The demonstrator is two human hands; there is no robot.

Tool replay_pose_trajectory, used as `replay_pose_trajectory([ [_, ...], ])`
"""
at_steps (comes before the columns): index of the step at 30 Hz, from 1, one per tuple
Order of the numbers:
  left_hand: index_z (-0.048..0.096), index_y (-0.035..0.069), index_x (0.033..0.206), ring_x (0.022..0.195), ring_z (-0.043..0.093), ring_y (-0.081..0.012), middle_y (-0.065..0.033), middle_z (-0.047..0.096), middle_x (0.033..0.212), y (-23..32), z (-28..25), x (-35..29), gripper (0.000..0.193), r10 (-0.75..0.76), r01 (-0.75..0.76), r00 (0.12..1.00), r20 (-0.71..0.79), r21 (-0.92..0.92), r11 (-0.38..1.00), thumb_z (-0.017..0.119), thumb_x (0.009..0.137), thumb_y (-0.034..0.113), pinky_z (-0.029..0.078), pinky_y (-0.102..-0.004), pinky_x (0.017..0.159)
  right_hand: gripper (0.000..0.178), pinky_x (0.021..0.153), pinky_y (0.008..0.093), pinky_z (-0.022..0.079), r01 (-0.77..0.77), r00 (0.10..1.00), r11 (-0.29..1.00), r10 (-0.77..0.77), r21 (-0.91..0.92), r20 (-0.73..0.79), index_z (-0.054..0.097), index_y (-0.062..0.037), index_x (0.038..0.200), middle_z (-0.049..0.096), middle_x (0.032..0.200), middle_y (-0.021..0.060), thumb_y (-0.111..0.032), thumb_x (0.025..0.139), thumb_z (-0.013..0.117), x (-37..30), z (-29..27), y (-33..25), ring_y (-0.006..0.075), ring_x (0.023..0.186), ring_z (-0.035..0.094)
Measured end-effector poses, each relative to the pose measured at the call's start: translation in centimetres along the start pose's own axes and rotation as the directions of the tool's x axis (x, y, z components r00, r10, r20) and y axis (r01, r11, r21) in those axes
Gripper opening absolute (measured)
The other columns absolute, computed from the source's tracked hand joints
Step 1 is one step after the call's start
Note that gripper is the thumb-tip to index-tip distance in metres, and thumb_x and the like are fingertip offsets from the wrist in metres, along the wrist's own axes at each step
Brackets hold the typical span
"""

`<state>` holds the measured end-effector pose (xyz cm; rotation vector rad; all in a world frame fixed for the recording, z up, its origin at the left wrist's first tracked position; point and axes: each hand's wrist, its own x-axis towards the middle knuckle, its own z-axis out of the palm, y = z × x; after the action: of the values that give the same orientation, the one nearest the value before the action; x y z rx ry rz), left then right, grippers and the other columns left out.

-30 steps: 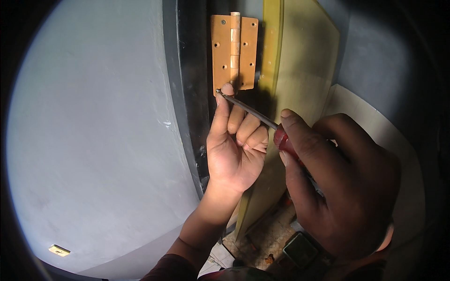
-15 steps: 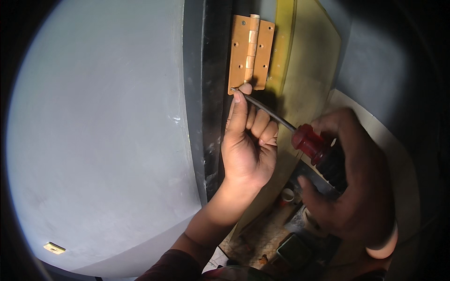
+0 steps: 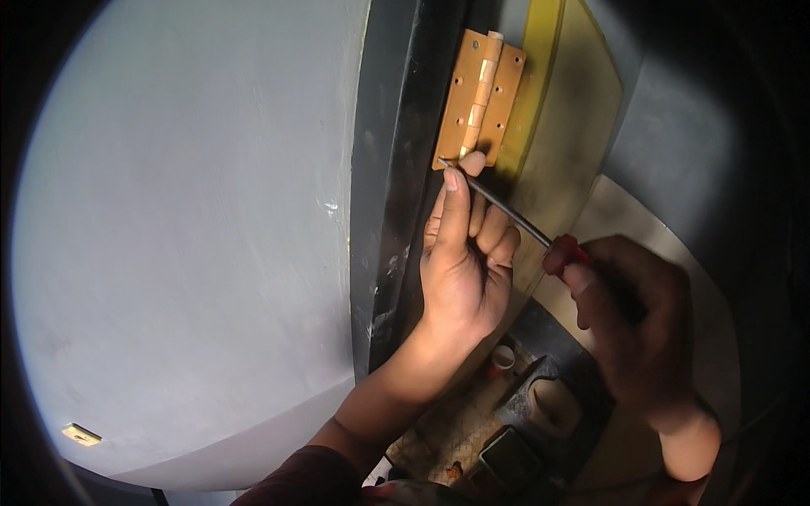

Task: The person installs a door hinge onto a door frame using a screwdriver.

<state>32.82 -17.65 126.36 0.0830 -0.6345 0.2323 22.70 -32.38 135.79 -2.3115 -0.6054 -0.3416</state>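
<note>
A copper-coloured butt hinge (image 3: 478,97) lies along the dark frame (image 3: 394,169), one leaf against it and the other toward the yellow-edged door. The screwdriver (image 3: 516,218), red-handled with a long metal shaft, slants up and left, its tip at the lower corner of the hinge's left leaf. Just below that corner, my left hand (image 3: 462,282) pinches the shaft near its tip between thumb and finger; its other fingers are curled. Any screw under the tip is hidden. My right hand (image 3: 645,325) is closed round the handle, covering most of it.
A broad grey panel (image 3: 194,236) fills the left, with a small brass-coloured plate (image 3: 82,434) low on it. The yellow-edged door (image 3: 569,101) stands behind the hinge. Below lie a white cup (image 3: 503,357), a dark tray (image 3: 510,456) and other clutter on the floor.
My right hand, loosely spread around the handle before, has closed on it with the thumb near its red front end. The hinge and left hand appear farther right as the view shifted.
</note>
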Motion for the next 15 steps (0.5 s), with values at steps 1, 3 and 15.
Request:
replay_pose_trajectory([
  [1, 0.067, 0.008, 0.129, 0.057, 0.024, -0.0053, 0.0079, 0.03, 0.068, 0.1, -0.4, 0.1, 0.033, 0.012, -0.011, 1.0, 0.016, -0.009, 1.0, 0.055, 0.114, 0.035, 0.025, -0.0223, 0.052, 0.028, 0.059, 0.0249, 0.046, -0.067, 0.997, 0.993, 0.064, 0.096, 0.032, 0.068, -0.0037, 0.119, 0.067, 0.085, 0.0002, -0.013, 0.094, 0.075, 0.3, -0.3, -0.3, 0.0097, 0.061, 0.057],
  [3, 0.069, 0.007, 0.126, 0.057, 0.024, -0.0054, 0.0076, 0.03, 0.068, -0.2, -0.5, 0.2, 0.032, 0.019, -0.018, 1.0, 0.013, -0.038, 0.999, 0.055, 0.114, 0.034, 0.025, -0.0227, 0.052, 0.039, 0.061, 0.0257, 0.048, -0.08, 0.997, 0.978, 0.077, 0.192, 0.023, 0.067, -0.0029, 0.125, 0.068, 0.089, 0.0022, -0.006, 0.087, 0.078, 0.5, -0.7, -0.1, 0.009, 0.064, 0.057],
  [15, 0.067, 0.007, 0.127, 0.058, 0.024, -0.0053, 0.0081, 0.028, 0.068, -0.6, -0.3, 0.1, 0.032, 0.009, -0.01, 1.0, -0.012, -0.079, 0.997, 0.055, 0.114, 0.034, 0.025, -0.0233, 0.052, 0.034, 0.058, 0.0319, 0.05, 0.457, 0.727, 0.432, -0.685, -0.778, 0.046, 0.069, -0.0021, 0.122, 0.064, 0.086, 0.01, -0.013, 0.091, 0.08, -1.0, 0.9, 3.5, 0.0191, 0.067, 0.062],
])
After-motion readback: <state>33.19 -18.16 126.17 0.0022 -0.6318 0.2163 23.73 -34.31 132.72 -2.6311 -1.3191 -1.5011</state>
